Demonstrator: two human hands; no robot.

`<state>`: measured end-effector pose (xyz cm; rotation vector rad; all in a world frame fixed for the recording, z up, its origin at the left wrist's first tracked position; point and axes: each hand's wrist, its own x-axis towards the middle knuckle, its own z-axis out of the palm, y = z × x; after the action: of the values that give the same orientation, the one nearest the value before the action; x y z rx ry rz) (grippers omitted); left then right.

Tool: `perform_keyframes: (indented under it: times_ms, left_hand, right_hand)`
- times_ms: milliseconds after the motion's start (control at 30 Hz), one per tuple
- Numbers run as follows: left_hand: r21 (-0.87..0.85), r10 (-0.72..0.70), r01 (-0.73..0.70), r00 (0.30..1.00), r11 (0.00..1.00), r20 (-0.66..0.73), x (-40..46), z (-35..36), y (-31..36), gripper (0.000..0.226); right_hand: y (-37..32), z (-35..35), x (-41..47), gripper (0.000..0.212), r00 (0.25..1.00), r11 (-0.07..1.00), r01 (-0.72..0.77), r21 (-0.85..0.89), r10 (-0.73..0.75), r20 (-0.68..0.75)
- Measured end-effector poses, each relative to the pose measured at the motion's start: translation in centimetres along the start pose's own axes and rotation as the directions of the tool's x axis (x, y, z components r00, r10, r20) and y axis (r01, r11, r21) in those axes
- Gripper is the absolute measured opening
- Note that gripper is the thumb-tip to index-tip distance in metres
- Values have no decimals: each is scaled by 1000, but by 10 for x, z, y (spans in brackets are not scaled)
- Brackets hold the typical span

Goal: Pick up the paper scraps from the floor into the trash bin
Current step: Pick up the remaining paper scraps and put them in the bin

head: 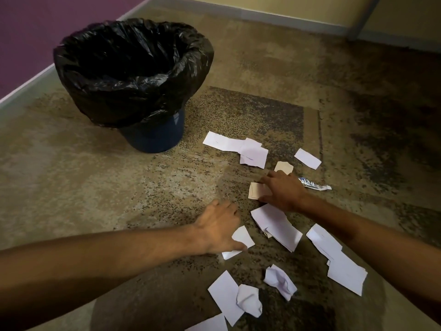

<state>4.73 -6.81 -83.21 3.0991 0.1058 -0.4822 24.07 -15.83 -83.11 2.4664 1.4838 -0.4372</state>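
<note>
Nearest us, at the bottom edge, a flat white scrap (210,324) is cut off by the frame. Just above it we note a flat white rectangle (225,296) overlapped by a crumpled white wad (249,303), and a second crumpled wad (281,281) a little to the right. A long run of overlapping white sheets (338,258) lies under our right forearm side.

Our left hand (218,229) reaches in from the left, palm down over the floor (95,175); its thumb rests against a small white scrap (242,237). The fingers are hidden behind the hand, so we cannot tell whether it grips anything. Beside it lies a stack of white pieces (276,223).

Our right hand (282,189) sits further out, fingers curled down and pinching a tan scrap (256,191). A second tan scrap (284,167) touches its far side; a clear plastic wrapper (315,183) lies just right of it.

Beyond, a cluster of white papers (238,146) and a lone white piece (307,158) rest on the patterned carpet.

Farthest left stands the trash bin (155,137), blue, lined with a black bag (133,72); what it holds we cannot see. Purple and yellow walls behind.
</note>
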Motion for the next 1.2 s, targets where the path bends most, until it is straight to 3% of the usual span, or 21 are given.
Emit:
perform_keyframes:
  times_ms: [200,400,467,633,767,900,1200]
  left_hand:
    - [-7,16,-16,1000,1000,-16,0,7,9,67]
    - [-324,23,-15,999,946,23,-6,12,12,40]
    - [-378,-1,12,1000,926,28,-9,12,12,41]
    - [-291,12,1,999,957,41,-13,13,12,66]
    - [-222,1,14,998,975,66,-12,10,16,58]
    - [-286,-4,27,997,958,80,-7,12,14,59]
    - [-403,-20,45,998,914,65,-7,6,15,38]
  right_hand:
    - [0,0,1,57,1000,995,-11,99,13,-20]
    - [0,-8,2,31,995,959,-22,284,48,-84]
    - [1,-11,2,26,994,942,-17,336,52,-96]
    - [-2,-23,3,18,987,916,8,401,58,-153]
    - [-4,-30,1,20,982,913,35,407,44,-183]
    - [-5,-34,-2,22,977,913,45,407,44,-207]
    - [-2,-42,-2,18,977,884,56,464,48,-210]
